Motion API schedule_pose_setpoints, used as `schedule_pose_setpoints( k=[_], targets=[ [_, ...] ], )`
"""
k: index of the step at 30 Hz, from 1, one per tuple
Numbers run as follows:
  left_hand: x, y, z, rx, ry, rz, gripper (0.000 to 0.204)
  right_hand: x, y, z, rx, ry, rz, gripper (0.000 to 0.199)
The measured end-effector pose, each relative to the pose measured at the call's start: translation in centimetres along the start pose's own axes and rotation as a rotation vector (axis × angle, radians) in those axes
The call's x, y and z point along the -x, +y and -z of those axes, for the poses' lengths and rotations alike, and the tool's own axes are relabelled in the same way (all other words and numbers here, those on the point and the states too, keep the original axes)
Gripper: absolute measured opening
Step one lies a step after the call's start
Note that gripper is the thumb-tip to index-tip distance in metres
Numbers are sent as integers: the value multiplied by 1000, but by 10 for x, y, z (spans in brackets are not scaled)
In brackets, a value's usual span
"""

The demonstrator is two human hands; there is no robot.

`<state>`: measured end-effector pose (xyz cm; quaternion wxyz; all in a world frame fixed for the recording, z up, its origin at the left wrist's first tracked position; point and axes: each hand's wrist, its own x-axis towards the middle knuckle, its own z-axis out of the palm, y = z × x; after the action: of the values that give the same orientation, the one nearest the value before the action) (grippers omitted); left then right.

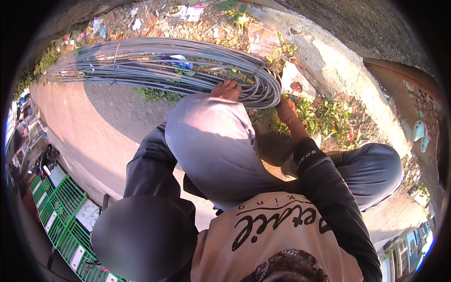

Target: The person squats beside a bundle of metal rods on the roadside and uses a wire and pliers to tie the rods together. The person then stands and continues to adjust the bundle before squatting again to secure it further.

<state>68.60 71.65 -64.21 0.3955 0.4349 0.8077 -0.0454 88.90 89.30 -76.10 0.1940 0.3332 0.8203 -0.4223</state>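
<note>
A long, flattened coil of grey cable [155, 47] lies on the ground ahead of me, its strands bunched into a tight loop at the right end. Past my raised left knee, my left hand [227, 90] grips the near strands with bent fingers. My right hand [287, 112] is closed at the coil's right end, low beside the loop; its fingertips are partly hidden. A tie [116, 61] crosses the strands toward the left. Both my arms wear dark sleeves.
Green weeds [324, 115], litter and dry leaves line the foot of a concrete wall [329, 42]. A blue-and-white wrapper [180, 61] lies among the cables. Green slatted panels [61, 202] stand at the left. A blurred patch covers the lower left.
</note>
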Motion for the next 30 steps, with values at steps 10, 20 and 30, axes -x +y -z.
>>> schedule_pose_setpoints(
  k=[10, 20, 30],
  targets=[
    [-5, -18, 0, 470, 91, 18, 60, -23, 1, 20, 205, -196, 78, 22],
    [-53, -43, -30, 130, 178, -37, 38, -31, 27, 34, -160, -448, 153, 21],
    [-94, -34, -37, 41, 83, 262, 64, -7, -11, 20, 37, -115, 72, 24]
  ],
)
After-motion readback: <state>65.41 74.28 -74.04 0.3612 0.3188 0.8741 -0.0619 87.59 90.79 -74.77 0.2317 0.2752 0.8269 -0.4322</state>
